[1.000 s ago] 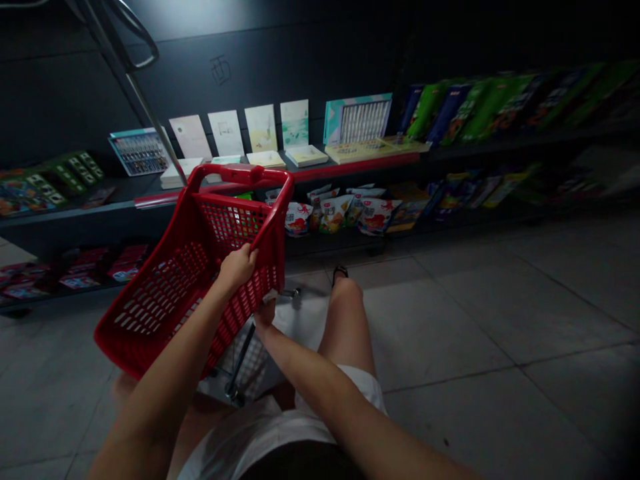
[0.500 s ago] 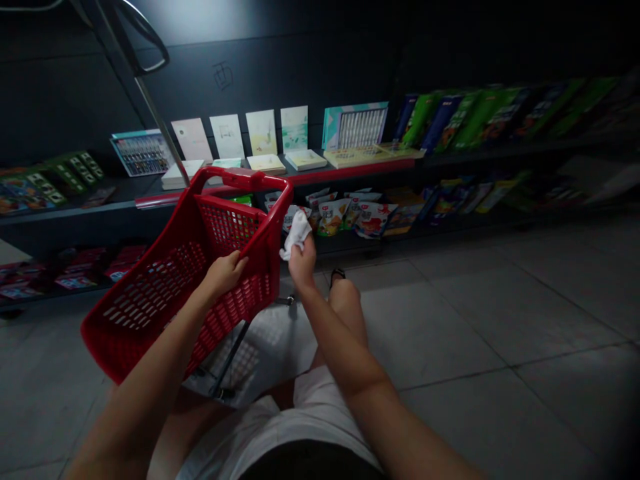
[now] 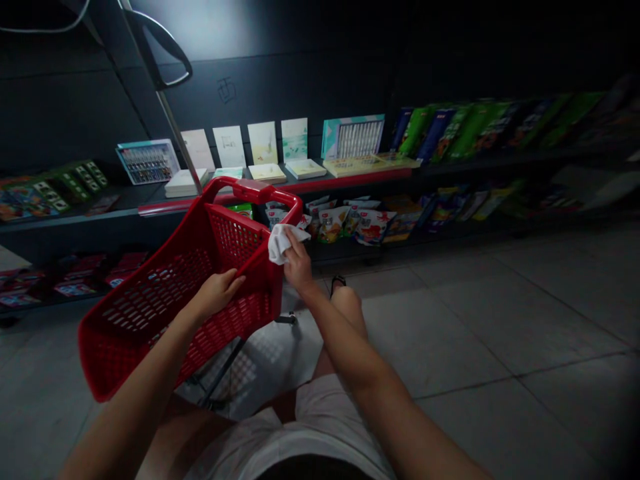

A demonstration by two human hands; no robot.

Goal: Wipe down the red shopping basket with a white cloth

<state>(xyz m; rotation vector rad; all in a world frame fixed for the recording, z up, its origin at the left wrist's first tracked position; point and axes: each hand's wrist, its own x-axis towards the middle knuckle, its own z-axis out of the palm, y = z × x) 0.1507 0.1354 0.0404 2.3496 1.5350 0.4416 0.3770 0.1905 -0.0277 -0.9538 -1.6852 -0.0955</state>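
A red plastic shopping cart (image 3: 175, 267) stands in front of me, tilted in view, its basket showing nothing inside. My left hand (image 3: 218, 291) is closed over the near side rim of the basket. In my right hand (image 3: 299, 263) is a white cloth (image 3: 283, 243), crumpled under the fingers. The cloth lies against the cart's corner, where the handle joins the basket. Part of that corner is hidden behind the cloth and hand.
Behind the cart runs a dark shelf with upright notebooks (image 3: 263, 143), boxed pen sets (image 3: 357, 138) and green and blue packages (image 3: 467, 130). Snack bags (image 3: 334, 223) fill the lower level. A metal pole (image 3: 175, 127) rises behind the cart. Grey tiles (image 3: 475, 293) cover the floor.
My right hand has moved left, bringing the cloth from beside the cart onto its handle corner. My left hand stays on the rim. The view has shifted slightly.
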